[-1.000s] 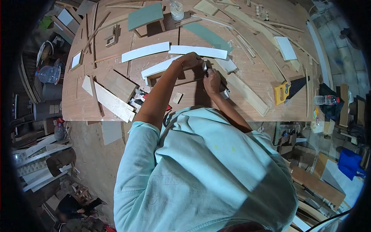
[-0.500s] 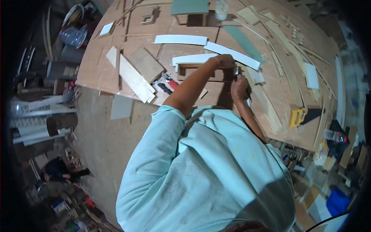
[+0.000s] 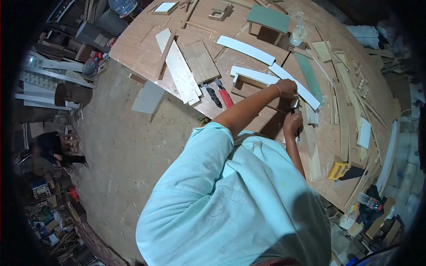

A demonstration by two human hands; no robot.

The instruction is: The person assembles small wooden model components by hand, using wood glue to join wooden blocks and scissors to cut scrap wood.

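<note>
My left hand [image 3: 287,88], a beaded band at its wrist, is closed at the right end of a curved white-topped piece [image 3: 253,75] with a brown wooden frame under it; what its fingers grip is hidden. Just below, my right hand [image 3: 293,123] is wrapped round a thin dark tool [image 3: 298,134]. A small pale part shows between the hands, too small to name. A long white strip [image 3: 301,91] passes beside my left hand, and another curved white strip [image 3: 246,49] lies farther back.
A green-topped stool [image 3: 268,18] and a clear plastic container [image 3: 298,34] stand at the back. Left are boards [image 3: 195,62] and a red-handled tool [image 3: 225,95]. Right are wood strips [image 3: 344,115] and a yellow-handled saw [image 3: 338,170]. Another person [image 3: 51,148] is far left.
The view has turned, so the table and its items appear farther right and mostly lower. Both hands remain close together by the curved piece, with little visible change in their grip.
</note>
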